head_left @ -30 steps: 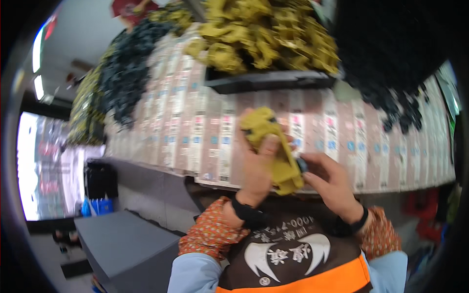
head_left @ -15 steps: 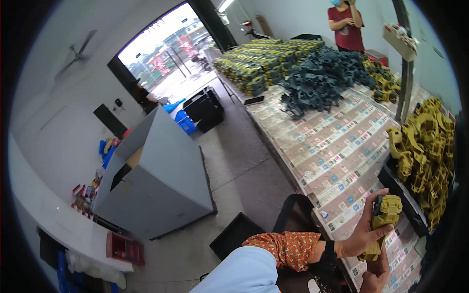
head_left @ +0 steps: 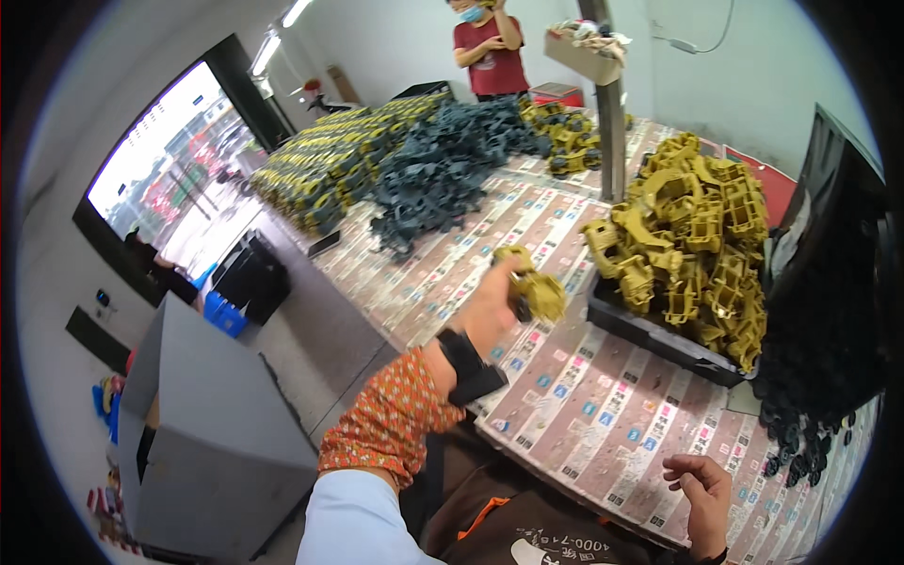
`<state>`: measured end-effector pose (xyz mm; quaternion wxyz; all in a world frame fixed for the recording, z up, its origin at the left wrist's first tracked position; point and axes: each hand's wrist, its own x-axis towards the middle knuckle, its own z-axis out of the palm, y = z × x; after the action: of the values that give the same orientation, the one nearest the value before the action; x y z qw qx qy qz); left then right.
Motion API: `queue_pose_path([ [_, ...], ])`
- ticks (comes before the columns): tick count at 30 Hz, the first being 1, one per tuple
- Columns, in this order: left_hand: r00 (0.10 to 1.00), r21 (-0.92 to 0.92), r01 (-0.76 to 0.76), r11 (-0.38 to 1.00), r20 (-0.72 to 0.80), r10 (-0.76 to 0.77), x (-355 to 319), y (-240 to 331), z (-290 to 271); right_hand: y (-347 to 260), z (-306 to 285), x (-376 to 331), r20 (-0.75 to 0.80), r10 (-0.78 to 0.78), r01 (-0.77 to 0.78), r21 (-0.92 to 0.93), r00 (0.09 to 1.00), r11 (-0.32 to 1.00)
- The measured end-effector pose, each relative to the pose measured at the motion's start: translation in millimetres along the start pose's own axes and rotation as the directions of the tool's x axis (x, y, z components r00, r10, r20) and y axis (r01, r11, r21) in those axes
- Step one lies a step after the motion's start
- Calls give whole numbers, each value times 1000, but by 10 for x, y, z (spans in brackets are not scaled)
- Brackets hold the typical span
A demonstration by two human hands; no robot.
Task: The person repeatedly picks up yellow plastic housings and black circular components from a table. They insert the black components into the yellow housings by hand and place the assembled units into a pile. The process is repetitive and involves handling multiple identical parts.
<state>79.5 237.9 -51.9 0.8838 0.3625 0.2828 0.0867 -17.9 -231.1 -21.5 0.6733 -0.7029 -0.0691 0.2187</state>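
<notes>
My left hand (head_left: 487,311) reaches out over the table with its fingers wrapped round a yellow toy vehicle body (head_left: 540,294) that has a dark part on its underside. The held piece is slightly smeared by motion. Down at the lower right, my right hand (head_left: 699,492) is above the table's near edge, fingers apart and nothing in it. A heap of yellow plastic vehicle shells (head_left: 692,231) fills a black tray (head_left: 659,337) to the right of the held piece. Beyond my left hand lies a pile of dark grey plastic parts (head_left: 443,169).
Rows of stacked yellow-and-grey assemblies (head_left: 330,169) stand at the far left of the table (head_left: 574,414). A metal post (head_left: 611,141) rises beside the shells. Small black wheels (head_left: 800,443) lie at the right. A person (head_left: 490,52) stands at the far side. A grey cabinet (head_left: 217,414) is on my left.
My left hand has carried the toy vehicle body forward, away from my right hand. My right hand has let go of it and opened. The view has turned to the right.
</notes>
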Motion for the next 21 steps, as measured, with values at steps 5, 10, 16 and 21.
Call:
queue_pose_path([
  [5,967,-147,-226,963,80,240,1462,936,272,159,-386,-327,-98,56,-62,-55,994,997],
  [10,858,-487,-423,764,54,510,1868,1601,885,-77,-500,-644,-277,52,-90,-128,959,988],
  [16,805,-159,-530,833,213,553,1528,1207,1550,107,-675,-751,-474,96,-108,2,875,994],
  [21,840,520,-502,691,482,248,974,691,1697,251,-650,-393,-424,107,-113,12,899,994],
])
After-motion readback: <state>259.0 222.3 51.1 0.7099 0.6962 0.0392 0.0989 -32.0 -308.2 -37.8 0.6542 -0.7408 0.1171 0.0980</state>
